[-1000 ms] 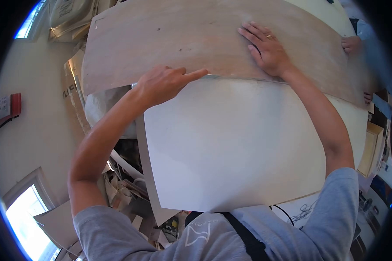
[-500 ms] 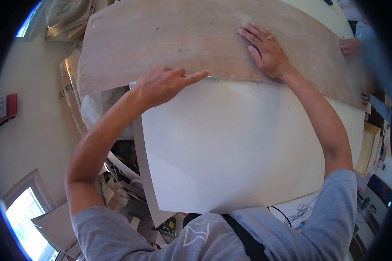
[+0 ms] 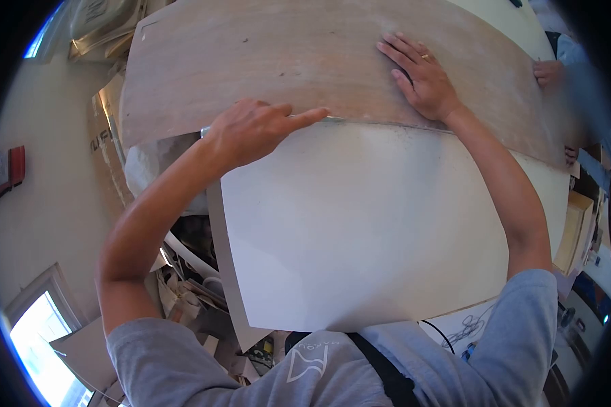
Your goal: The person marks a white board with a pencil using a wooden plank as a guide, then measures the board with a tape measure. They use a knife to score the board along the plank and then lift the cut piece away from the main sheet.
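Observation:
A wide brown wooden sheet (image 3: 305, 74) lies across the far part of a white surface (image 3: 360, 224). At its near edge, my left hand (image 3: 258, 129) is closed round a metallic tool (image 3: 332, 119), with the index finger stretched along it; most of the tool is hidden under the hand. My right hand (image 3: 421, 78) rests flat on the sheet with its fingers spread and a ring on one finger. Fine dark specks show on the white surface just below the sheet's edge.
At the right, a co-worker's hands (image 3: 548, 72) touch the sheet's far end. Cardboard and plastic wrapping (image 3: 142, 173) stand to the left, beside mixed clutter. A wooden box (image 3: 574, 227) is at the right. A red object (image 3: 16, 165) is at the far left.
My right hand appears slightly further right on the sheet. My left hand and the tool have barely moved along the edge.

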`<state>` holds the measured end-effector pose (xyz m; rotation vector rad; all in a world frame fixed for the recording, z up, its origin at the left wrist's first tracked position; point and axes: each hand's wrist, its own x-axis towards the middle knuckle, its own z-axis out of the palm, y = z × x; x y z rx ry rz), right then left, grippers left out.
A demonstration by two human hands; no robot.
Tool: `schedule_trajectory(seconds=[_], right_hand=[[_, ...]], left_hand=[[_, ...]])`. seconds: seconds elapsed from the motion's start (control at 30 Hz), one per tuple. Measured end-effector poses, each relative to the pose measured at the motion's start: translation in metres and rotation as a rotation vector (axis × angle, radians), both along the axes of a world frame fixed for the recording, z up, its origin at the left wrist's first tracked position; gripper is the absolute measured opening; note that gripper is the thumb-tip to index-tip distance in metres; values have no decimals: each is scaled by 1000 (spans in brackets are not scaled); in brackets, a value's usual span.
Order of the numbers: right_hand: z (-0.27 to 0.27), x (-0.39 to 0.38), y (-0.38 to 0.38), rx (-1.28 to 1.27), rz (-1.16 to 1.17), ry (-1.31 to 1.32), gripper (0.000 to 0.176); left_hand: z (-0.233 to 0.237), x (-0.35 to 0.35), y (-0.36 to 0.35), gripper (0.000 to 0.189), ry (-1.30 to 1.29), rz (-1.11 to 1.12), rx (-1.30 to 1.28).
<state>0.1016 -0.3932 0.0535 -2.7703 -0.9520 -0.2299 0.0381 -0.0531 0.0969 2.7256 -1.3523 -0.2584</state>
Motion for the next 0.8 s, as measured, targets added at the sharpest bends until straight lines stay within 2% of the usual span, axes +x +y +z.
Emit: schedule_trajectory(seconds=[0.07,0.53,0.67,0.8], right_hand=[[0,-3,-2,-6,-9,-1,49],[0,-2,1,19,-16,18,50],[1,-4,2,-6,-8,10,50],[4,-1,3,-16,14,-13,50]], left_hand=[[6,-1,-4,66,63,35,27],[2,-6,5,66,-13,21,55],[-7,-12,64,69,-61,70,19],[39,-19,133,70,-6,153,454]])
